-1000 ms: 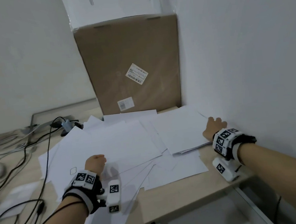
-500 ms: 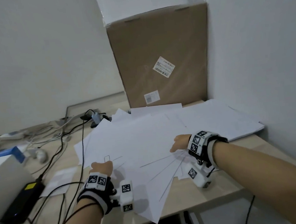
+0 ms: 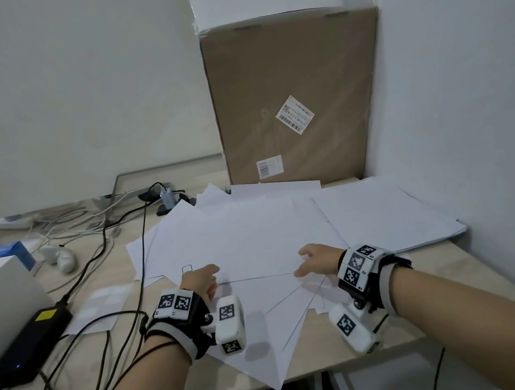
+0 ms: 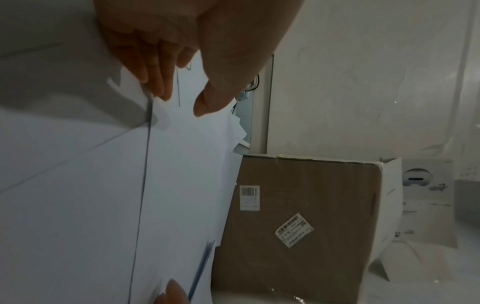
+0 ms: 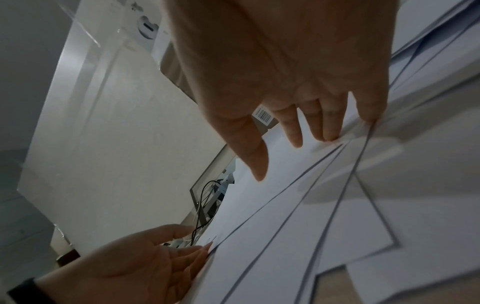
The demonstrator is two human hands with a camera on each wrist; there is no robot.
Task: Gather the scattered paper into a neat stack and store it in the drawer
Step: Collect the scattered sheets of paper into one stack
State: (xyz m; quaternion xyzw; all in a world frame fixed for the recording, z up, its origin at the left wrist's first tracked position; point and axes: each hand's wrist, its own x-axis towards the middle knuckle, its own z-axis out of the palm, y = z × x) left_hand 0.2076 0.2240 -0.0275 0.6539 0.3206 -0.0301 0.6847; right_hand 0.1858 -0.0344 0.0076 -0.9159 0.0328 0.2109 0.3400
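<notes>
Several white paper sheets (image 3: 247,236) lie fanned and overlapping across the wooden desk (image 3: 432,288). A tidier pile of paper (image 3: 393,216) sits at the right, by the wall. My left hand (image 3: 200,279) rests at the near left corner of the top sheet. In the left wrist view its fingertips (image 4: 158,90) touch the sheet's edge with the thumb held apart. My right hand (image 3: 314,260) is at the near right corner of the same sheet, its straight fingertips (image 5: 330,133) pressing on the paper. Neither hand grips anything. No drawer shows.
A tall cardboard box (image 3: 294,97) stands at the back against the corner, a white box on top. Cables (image 3: 140,237), a black power adapter (image 3: 28,342) and a white box (image 3: 1,288) crowd the left. Some sheets overhang the desk's front edge (image 3: 277,381).
My right hand has left the pile by the wall and moved left to the near edge of the middle sheets. The left hand has stayed near its corner. The head view has shifted left.
</notes>
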